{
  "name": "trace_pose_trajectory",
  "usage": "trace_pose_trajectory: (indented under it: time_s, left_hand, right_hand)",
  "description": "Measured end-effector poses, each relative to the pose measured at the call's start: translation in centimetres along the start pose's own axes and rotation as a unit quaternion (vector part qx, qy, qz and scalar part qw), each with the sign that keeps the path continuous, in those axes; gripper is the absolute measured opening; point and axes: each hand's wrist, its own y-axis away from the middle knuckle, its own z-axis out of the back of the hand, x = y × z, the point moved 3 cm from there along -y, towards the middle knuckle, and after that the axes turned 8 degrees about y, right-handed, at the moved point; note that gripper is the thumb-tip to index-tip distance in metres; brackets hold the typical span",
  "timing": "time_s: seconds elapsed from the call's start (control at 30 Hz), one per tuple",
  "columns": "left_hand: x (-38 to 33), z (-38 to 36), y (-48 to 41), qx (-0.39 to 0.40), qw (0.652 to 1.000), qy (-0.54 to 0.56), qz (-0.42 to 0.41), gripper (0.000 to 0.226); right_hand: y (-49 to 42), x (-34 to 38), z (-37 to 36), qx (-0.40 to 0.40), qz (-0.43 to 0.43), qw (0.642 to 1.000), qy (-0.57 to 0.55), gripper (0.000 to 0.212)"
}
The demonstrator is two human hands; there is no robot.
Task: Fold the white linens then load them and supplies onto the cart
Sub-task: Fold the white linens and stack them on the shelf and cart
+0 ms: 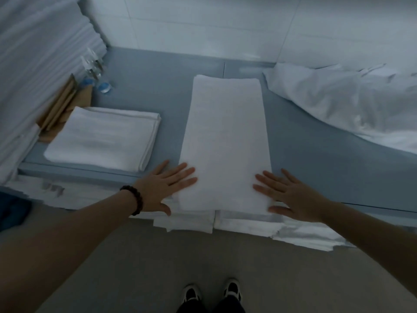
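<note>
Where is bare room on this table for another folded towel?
Widest: blue-grey tabletop between the long folded white towel and the crumpled white sheet at right. Also behind the long towel, up to the wall. The gap beside the square folded white towel is narrow. Crowded: far-left corner, with blue-capped bottles and brown paper packets.

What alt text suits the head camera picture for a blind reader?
A person's left hand and right hand lie flat at the near end of a long folded white towel on a grey-blue table; a squarer folded white towel lies beside it.
</note>
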Motion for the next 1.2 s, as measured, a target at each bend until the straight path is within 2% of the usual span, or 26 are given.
trace_pose_trajectory:
  time_s: [0.13, 0.3, 0.5, 0.57, 0.63, 0.7, 0.73, 0.77, 0.83, 0.9, 0.97, 1.03, 1.1, 1.2]
  left_hand:
    - [-1.4, 0.7, -0.5, -0.102, 0.993, -0.053, 0.009, 0.123]
    - [-2.1, 0.3, -0.7, -0.178, 0.982, -0.061, 0.003, 0.119]
    - [-2.2, 1.9, 0.0, -0.204, 0.979, 0.02, -0.003, 0.101]
    - [-2.3, 2.9, 0.8, -0.223, 0.971, 0.081, 0.003, 0.083]
    - [-2.8, 4.0, 1.9, -0.245, 0.958, 0.15, 0.012, 0.063]
    - [-3.6, 5.3, 3.2, -0.291, 0.932, 0.213, 0.025, 0.03]
    - [-3.9, 6.0, 3.9, -0.314, 0.917, 0.241, 0.038, 0.022]
    - [-4.2, 6.7, 4.4, -0.329, 0.903, 0.27, 0.055, 0.032]
    - [-4.8, 8.1, 5.3, -0.356, 0.871, 0.329, 0.075, 0.039]
    - [-5.0, 9.7, 6.3, -0.383, 0.836, 0.381, 0.097, 0.027]
    - [-5.0, 10.8, 7.2, -0.402, 0.805, 0.417, 0.124, 0.011]
    - [-5.0, 11.6, 8.1, -0.413, 0.784, 0.443, 0.137, 0.02]
    - [-5.4, 12.6, 8.9, -0.426, 0.767, 0.459, 0.139, 0.016]
    - [-5.9, 13.8, 10.0, -0.453, 0.742, 0.475, 0.135, 0.008]
  right_hand:
    - [0.5, 0.8, -0.9, -0.018, 0.0, 0.998, 0.059, 0.099]
    - [-0.4, 2.3, -1.4, -0.082, -0.052, 0.99, 0.102, 0.11]
    - [0.1, 3.3, -0.1, -0.121, -0.088, 0.987, 0.054, 0.105]
    - [0.8, 3.7, 1.0, -0.149, -0.106, 0.983, 0.019, 0.098]
    - [1.5, 4.1, 2.3, -0.193, -0.131, 0.972, -0.031, 0.081]
    - [2.4, 4.7, 3.8, -0.247, -0.17, 0.95, -0.092, 0.055]
    - [2.8, 5.1, 4.6, -0.269, -0.193, 0.935, -0.127, 0.044]
    - [3.2, 5.4, 5.4, -0.284, -0.213, 0.92, -0.165, 0.037]
    - [3.9, 6.1, 7.2, -0.312, -0.247, 0.888, -0.232, 0.04]
    - [4.4, 6.6, 9.2, -0.345, -0.271, 0.856, -0.273, 0.037]
    - [5.0, 7.1, 11.0, -0.383, -0.289, 0.831, -0.282, 0.025]
    - [5.5, 7.6, 12.5, -0.412, -0.312, 0.803, -0.296, 0.015]
    - [5.9, 8.3, 13.6, -0.432, -0.342, 0.77, -0.323, 0.008]
    - [6.6, 9.3, 14.9, -0.452, -0.369, 0.722, -0.371, 0.012]
